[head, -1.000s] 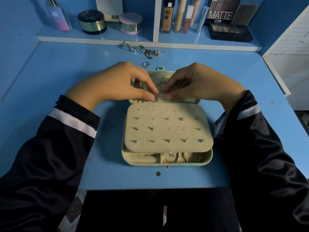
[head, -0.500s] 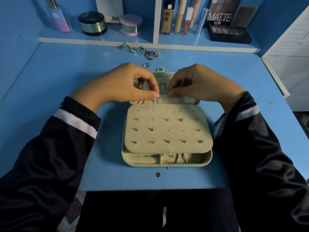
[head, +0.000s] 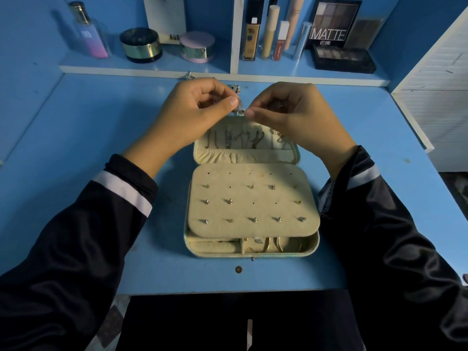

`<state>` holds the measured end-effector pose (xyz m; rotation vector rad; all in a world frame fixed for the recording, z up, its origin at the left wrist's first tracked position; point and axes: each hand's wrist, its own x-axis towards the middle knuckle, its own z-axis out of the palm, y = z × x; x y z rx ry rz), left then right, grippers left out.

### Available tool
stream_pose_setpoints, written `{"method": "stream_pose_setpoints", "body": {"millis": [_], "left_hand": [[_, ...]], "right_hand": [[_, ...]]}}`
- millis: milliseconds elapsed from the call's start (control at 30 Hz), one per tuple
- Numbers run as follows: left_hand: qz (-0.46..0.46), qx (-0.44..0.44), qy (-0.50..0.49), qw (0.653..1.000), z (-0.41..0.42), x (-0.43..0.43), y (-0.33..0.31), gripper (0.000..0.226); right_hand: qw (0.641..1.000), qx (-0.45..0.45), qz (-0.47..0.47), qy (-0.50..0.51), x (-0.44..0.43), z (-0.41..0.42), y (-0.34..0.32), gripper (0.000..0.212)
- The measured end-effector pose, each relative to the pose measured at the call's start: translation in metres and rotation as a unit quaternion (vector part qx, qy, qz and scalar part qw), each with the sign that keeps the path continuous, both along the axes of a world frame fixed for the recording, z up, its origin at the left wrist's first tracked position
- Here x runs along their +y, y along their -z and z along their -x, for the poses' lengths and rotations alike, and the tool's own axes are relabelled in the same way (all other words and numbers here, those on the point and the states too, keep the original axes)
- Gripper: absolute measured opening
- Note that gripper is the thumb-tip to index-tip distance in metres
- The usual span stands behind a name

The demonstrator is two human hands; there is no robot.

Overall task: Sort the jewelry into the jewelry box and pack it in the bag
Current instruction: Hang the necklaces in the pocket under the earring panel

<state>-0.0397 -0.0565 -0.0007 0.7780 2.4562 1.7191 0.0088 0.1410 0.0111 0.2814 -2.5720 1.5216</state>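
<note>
1. Both hands have lifted off the lid's pocket edge and moved back. The left hand [head: 195, 115] and the right hand [head: 293, 117] now hover over the lid's far rim, with their fingertips meeting.
2. The blue tabletop [head: 76, 153] carries everything, and behind it a shelf [head: 152, 68] holds bottles, jars and palettes.
3. The jewelry box [head: 192, 245] lies open at mid-tabletop between the dark sleeves. Its lid [head: 245, 155] is laid back away from the person, with chains hanging inside.
4. A cream stud panel [head: 253, 211] covers the base and has studs set in rows. Front compartments show below its near edge.
5. Each hand pinches a small silvery piece [head: 240, 110] between thumb and forefinger, with the other fingers curled. The piece is too small to tell its kind.
6. Loose jewelry [head: 233, 87] lies behind the hands, near the shelf. A small brown disc [head: 238, 269] lies in front of the box.
</note>
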Motion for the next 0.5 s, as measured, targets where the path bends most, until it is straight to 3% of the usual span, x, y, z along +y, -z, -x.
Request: {"method": "stream_pose_setpoints", "body": {"millis": [500], "left_hand": [[-0.029, -0.023, -0.004, 0.999, -0.0018, 0.0026, -0.0005, 0.009]], "right_hand": [[0.999, 0.027, 0.030, 0.020, -0.0065, 0.0028, 0.0039, 0.006]]}}
